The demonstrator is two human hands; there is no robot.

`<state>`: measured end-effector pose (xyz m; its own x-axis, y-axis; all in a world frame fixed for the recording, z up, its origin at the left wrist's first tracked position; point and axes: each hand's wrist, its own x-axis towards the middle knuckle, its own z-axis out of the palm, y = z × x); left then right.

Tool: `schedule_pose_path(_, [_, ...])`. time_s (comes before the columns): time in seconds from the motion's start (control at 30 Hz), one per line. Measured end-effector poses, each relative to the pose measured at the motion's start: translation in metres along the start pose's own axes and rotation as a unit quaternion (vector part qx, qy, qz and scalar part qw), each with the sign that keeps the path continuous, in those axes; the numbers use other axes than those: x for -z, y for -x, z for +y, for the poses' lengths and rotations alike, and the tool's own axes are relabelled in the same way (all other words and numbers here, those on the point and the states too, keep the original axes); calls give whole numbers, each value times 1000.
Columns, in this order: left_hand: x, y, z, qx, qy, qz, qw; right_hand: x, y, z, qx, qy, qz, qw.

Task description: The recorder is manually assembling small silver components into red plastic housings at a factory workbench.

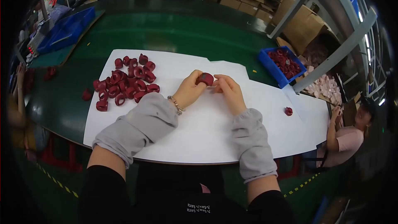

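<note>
Over the middle of the white sheet (199, 132), my left hand (190, 89) grips a dark red ring-shaped part (205, 79) between thumb and fingers. A darker greyish patch shows on its upper side. Close by on its right is my right hand (230, 93), with its fingers bent and the tips pinched together; whatever they hold, if anything, is too small to make out. A loose heap of similar dark red ring-shaped parts (124, 81) lies left of my left hand. One single red part (288, 111) rests on the sheet to the right.
A blue bin (273, 69) of red parts stands at the right, beside a pile of pale pink pieces (323, 87). Grey metal posts (340, 56) rise there. A co-worker (348, 141) sits at the right; another person's arm (20, 91) shows at the left, below a blue tray (66, 31).
</note>
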<state>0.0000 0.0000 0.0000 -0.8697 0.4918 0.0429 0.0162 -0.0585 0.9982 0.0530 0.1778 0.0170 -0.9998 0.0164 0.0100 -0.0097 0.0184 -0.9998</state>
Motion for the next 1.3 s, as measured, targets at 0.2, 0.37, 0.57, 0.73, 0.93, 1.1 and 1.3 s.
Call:
schedule_pose_path(0.2, [10, -2, 1, -44, -75, -41, 995, -25, 6, -7, 71, 129, -51, 988])
schedule_pose_path(0.37, [9, 5, 18, -131, -221, -86, 963, -19, 8, 5, 113, 123, 5, 986])
schedule_pose_path(0.57, [3, 4, 14, -143, -223, -43, 963, -15, 8, 6, 126, 131, -1, 983])
schedule_pose_path(0.73, [18, 4, 9, 30, 45, -112, 992, -25, 12, -8, 117, 168, 27, 978])
schedule_pose_path(0.93, [9, 6, 15, -7, 15, -144, 989, -8, 8, -4, 118, 139, -1, 983])
schedule_pose_path(1.1, [7, 7, 11, -42, 67, -140, 987, -11, 9, -5, 175, 148, 30, 973])
schedule_pose_path(1.3, [11, 6, 8, -26, 38, -205, 978, -11, 9, -4, 200, 128, -39, 971])
